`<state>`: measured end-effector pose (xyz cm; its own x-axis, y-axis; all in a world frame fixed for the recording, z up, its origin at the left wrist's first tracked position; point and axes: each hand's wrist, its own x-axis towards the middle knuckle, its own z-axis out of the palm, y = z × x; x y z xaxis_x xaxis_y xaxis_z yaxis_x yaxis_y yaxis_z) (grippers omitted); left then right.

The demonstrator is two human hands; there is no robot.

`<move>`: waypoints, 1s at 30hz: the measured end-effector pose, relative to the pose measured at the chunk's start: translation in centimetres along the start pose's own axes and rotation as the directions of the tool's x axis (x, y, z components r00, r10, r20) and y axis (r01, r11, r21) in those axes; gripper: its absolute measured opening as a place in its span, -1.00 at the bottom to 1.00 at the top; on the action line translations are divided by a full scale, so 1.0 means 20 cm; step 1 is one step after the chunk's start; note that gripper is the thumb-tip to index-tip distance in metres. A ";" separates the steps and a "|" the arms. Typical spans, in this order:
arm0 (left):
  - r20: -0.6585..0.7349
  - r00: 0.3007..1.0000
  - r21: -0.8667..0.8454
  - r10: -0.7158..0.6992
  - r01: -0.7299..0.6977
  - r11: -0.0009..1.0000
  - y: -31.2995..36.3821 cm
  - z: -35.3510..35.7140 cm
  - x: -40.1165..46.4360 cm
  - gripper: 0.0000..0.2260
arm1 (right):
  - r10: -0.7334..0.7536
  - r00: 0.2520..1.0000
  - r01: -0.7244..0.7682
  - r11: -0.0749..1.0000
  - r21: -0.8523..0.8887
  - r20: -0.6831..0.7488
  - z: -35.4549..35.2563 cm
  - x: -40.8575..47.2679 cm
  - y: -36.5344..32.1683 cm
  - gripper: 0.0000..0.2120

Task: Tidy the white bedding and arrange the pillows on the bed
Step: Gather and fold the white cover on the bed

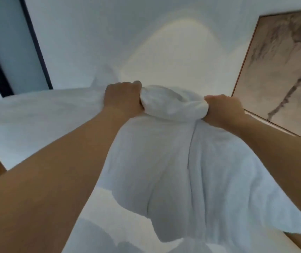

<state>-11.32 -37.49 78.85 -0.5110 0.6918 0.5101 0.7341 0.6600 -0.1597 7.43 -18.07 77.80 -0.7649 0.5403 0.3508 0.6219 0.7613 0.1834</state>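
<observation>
Bedding [173,161] bunched btwn both fists

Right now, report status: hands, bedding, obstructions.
Left hand and right hand both gripping bedding, raised and bunched between them. Rest hangs toward the camera. Framed picture close right.

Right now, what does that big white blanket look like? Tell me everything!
The white blanket looks soft and thick, like cotton bedding, with folds and creases. It is lifted up in the air in front of the wall. Its top edge is bunched into a fat roll between both hands: the left hand grips one end, the right hand the other. The rest hangs down and spreads out to the left.
</observation>
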 end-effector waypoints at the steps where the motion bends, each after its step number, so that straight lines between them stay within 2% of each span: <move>1: 0.133 0.991 -0.017 -0.004 0.006 1.000 0.05 0.03 -0.07 -0.81 | -0.023 0.998 0.023 1.000 0.001 0.052 0.00 -0.02 -0.01 -0.81; 2: 0.248 0.969 0.002 0.007 -0.008 1.000 0.06 0.09 -0.13 -0.79 | -0.066 0.983 0.066 0.998 0.008 0.172 0.02 -0.05 -0.04 -0.77; 3: 0.283 0.959 0.013 0.004 -0.007 1.000 0.06 0.15 -0.18 -0.77 | -0.105 0.949 0.101 0.995 0.027 0.297 0.05 -0.09 -0.07 -0.73; 5: 0.228 0.974 0.034 0.002 -0.010 0.999 0.01 0.16 -0.19 -0.77 | -0.158 0.877 0.129 0.987 0.094 0.453 0.13 -0.14 -0.12 -0.70; 7: 0.145 0.989 0.107 0.011 -0.027 0.994 -0.08 0.16 -0.18 -0.78 | -0.197 0.859 0.129 0.977 0.172 0.473 0.16 -0.13 -0.18 -0.71; 9: 0.183 0.982 0.171 -0.046 0.014 0.985 -0.17 0.23 -0.17 -0.73 | -0.191 0.875 0.110 0.973 0.203 0.445 0.16 -0.03 -0.22 -0.77; 10: 0.264 0.960 0.197 -0.092 0.040 0.980 -0.23 0.28 -0.18 -0.68 | -0.191 0.878 0.105 0.972 0.212 0.439 0.17 0.02 -0.24 -0.79; 12: 0.503 0.839 0.269 -0.207 0.076 0.960 -0.37 0.42 -0.20 -0.55 | -0.199 0.876 0.114 0.970 0.214 0.439 0.23 0.11 -0.28 -0.76; 13: 0.581 0.776 0.306 -0.245 0.071 0.949 -0.44 0.51 -0.23 -0.53 | -0.202 0.871 0.123 0.972 0.200 0.447 0.29 0.16 -0.31 -0.74; 14: 0.614 0.748 0.326 -0.254 0.053 0.944 -0.52 0.60 -0.28 -0.57 | -0.212 0.867 0.143 0.973 0.183 0.450 0.37 0.20 -0.33 -0.72; 17: 0.552 0.811 0.295 -0.196 0.031 0.955 -0.67 0.77 -0.36 -0.75 | -0.231 0.853 0.192 0.973 0.130 0.467 0.55 0.29 -0.35 -0.70; 21: 0.500 0.838 0.111 -0.218 0.187 0.976 -0.65 0.79 -0.24 -0.77 | -0.218 0.891 0.213 0.975 0.058 0.398 0.49 0.36 -0.26 -0.75; 22: 0.492 0.843 0.090 -0.219 0.200 0.976 -0.61 0.81 -0.21 -0.69 | -0.241 0.902 0.243 0.969 0.040 0.358 0.44 0.36 -0.24 -0.75; 24: 0.454 0.888 0.049 -0.077 0.061 0.997 -0.45 0.82 -0.16 -0.28 | -0.297 0.902 0.304 0.952 0.025 0.315 0.34 0.33 -0.26 -0.77; 25: 0.381 0.924 -0.002 0.040 -0.042 0.999 -0.34 0.82 -0.12 -0.04 | -0.323 0.894 0.337 0.941 0.010 0.312 0.29 0.30 -0.28 -0.82; 26: 0.304 0.944 -0.031 0.132 -0.128 0.991 -0.23 0.80 -0.09 0.11 | -0.344 0.884 0.363 0.932 -0.001 0.316 0.26 0.28 -0.28 -0.86; 27: 0.231 0.956 -0.042 0.184 -0.179 0.983 -0.13 0.79 -0.06 0.14 | -0.358 0.879 0.377 0.926 0.001 0.315 0.23 0.24 -0.28 -0.89; 28: 0.202 0.962 -0.071 0.185 -0.174 0.982 -0.04 0.78 -0.02 0.07 | -0.360 0.880 0.378 0.926 0.004 0.309 0.20 0.21 -0.26 -0.91; 29: 0.209 0.968 -0.140 0.136 -0.108 0.984 0.02 0.77 0.02 -0.12 | -0.350 0.890 0.365 0.931 0.005 0.292 0.17 0.18 -0.23 -0.91; 30: 0.226 0.972 -0.249 0.059 -0.001 0.969 0.07 0.75 0.05 -0.41 | -0.329 0.907 0.341 0.940 -0.001 0.265 0.14 0.16 -0.18 -0.89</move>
<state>-17.58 -31.51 66.50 -0.5544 0.7780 0.2955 0.8229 0.5656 0.0547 2.28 -18.01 75.62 -0.9424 0.3340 0.0148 0.3235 0.8997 0.2932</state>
